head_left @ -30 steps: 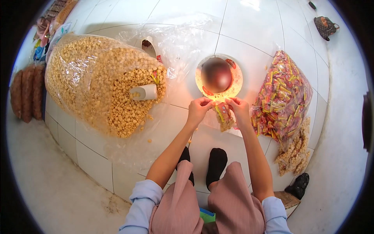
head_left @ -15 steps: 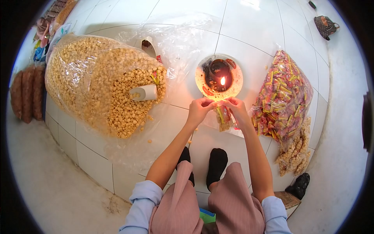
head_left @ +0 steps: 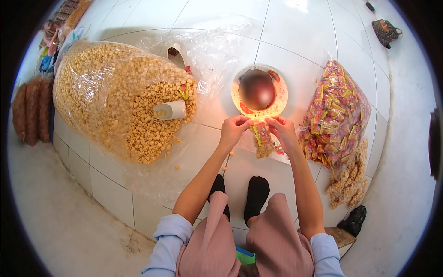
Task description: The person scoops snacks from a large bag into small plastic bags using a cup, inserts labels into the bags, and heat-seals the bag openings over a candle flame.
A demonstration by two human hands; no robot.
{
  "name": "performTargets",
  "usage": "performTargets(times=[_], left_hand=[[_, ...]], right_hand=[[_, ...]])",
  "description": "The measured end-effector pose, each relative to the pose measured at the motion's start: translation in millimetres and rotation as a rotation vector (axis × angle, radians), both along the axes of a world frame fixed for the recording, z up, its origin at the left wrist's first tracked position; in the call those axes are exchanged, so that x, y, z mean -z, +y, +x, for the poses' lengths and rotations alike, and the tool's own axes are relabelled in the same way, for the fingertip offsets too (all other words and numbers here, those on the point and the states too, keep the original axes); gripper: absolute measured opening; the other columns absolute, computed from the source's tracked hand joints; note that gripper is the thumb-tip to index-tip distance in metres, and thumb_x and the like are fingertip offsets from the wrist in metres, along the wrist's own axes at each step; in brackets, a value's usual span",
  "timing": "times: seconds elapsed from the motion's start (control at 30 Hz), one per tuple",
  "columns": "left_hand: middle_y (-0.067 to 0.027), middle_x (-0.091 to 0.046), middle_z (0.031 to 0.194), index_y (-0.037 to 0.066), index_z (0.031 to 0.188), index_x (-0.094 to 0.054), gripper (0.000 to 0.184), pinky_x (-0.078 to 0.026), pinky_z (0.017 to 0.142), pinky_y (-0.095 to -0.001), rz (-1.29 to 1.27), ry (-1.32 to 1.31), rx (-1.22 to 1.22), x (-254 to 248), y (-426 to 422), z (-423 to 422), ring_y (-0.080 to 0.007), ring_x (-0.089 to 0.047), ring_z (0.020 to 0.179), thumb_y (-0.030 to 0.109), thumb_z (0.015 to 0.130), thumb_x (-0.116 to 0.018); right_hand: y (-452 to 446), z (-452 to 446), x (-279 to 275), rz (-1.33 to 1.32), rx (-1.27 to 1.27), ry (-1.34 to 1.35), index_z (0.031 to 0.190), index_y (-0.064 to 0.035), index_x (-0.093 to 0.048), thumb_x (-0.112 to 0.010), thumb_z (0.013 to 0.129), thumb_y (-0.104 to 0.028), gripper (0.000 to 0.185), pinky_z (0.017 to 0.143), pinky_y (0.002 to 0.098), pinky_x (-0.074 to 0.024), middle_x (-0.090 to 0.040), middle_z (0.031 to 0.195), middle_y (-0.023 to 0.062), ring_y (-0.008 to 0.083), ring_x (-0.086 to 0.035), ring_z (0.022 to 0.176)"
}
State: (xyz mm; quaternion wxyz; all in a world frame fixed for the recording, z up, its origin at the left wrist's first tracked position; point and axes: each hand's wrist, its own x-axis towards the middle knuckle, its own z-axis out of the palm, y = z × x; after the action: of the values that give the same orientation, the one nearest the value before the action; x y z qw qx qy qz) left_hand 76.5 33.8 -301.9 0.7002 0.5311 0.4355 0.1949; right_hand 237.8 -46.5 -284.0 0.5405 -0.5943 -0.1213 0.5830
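Observation:
My left hand and my right hand pinch the two ends of the top edge of a small clear snack packet. It hangs between them, with ring-shaped snacks and a red-and-yellow sachet showing inside. The packet's top edge glows orange at the near rim of a round plate. A dark reddish round patch covers the plate's middle, too blurred to make out. Below my right hand, part of a flat sheet with red print shows on the floor.
On the left lies a large open bag of ring snacks with a white scoop in it. A second scoop sits behind. At right stand a bag of red-yellow sachets and filled packets. Several crumbs dot the tiles.
The packet now hangs straighter, facing me more fully, with its top edge lit. The flame seen on the plate before is now hidden in a blurred patch. Both hands have barely moved.

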Motion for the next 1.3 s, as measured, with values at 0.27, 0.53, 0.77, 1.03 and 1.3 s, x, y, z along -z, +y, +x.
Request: performTargets(times=[0.27, 0.53, 0.77, 1.03, 1.3], left_hand=[[0.0007, -0.059, 0.075, 0.002, 0.087, -0.063, 0.016, -0.043, 0.065, -0.0190, -0.144, -0.057, -0.065, 4, 2, 3, -0.0046, -0.051, 0.068, 0.017, 0.081, -0.060], [0.0001, -0.060, 0.076, 0.001, 0.091, -0.063, 0.017, -0.045, 0.069, -0.0198, -0.139, 0.001, -0.023, 4, 12, 8, -0.0051, -0.053, 0.070, 0.016, 0.082, -0.060], [-0.0037, -0.061, 0.078, -0.001, 0.091, -0.062, 0.017, -0.047, 0.066, -0.0192, -0.177, 0.001, -0.109, 5, 13, 14, -0.0071, -0.056, 0.069, 0.012, 0.081, -0.059], [-0.0073, -0.062, 0.074, -0.005, 0.086, -0.061, 0.016, -0.048, 0.061, -0.0194, -0.168, -0.055, -0.285, 14, 9, 22, -0.0092, -0.058, 0.065, 0.007, 0.074, -0.062], [-0.0062, -0.062, 0.072, -0.004, 0.085, -0.061, 0.016, -0.047, 0.061, -0.0202, -0.180, -0.048, -0.301, 15, 11, 24, -0.0091, -0.057, 0.064, 0.008, 0.075, -0.061]], right_hand=[[11, 8, 14, 0.010, -0.035, -0.102, 0.093, 0.0043, -0.059, -0.058, 0.082, -0.011, 0.019, 0.073, 0.0247, -0.0482, -0.061, 0.086, 0.0078, 0.0122, -0.058, 0.075], [24, 10, 15, -0.021, 0.044, -0.224, 0.084, 0.0036, -0.063, -0.059, 0.078, -0.009, 0.014, 0.062, 0.0211, -0.0452, -0.061, 0.074, 0.0035, 0.0079, -0.055, 0.064], [33, 16, 21, -0.041, 0.009, -0.271, 0.080, 0.0032, -0.063, -0.058, 0.078, -0.007, 0.011, 0.056, 0.0197, -0.0420, -0.059, 0.068, 0.0018, 0.0062, -0.052, 0.059], [39, 21, 35, -0.065, 0.037, -0.307, 0.076, 0.0028, -0.064, -0.059, 0.076, -0.006, 0.010, 0.047, 0.0213, -0.0381, -0.057, 0.060, 0.0011, 0.0056, -0.048, 0.051], [42, 26, 33, -0.090, -0.003, -0.302, 0.075, 0.0033, -0.064, -0.060, 0.075, -0.006, 0.010, 0.045, 0.0213, -0.0380, -0.057, 0.060, 0.0012, 0.0060, -0.048, 0.051]])
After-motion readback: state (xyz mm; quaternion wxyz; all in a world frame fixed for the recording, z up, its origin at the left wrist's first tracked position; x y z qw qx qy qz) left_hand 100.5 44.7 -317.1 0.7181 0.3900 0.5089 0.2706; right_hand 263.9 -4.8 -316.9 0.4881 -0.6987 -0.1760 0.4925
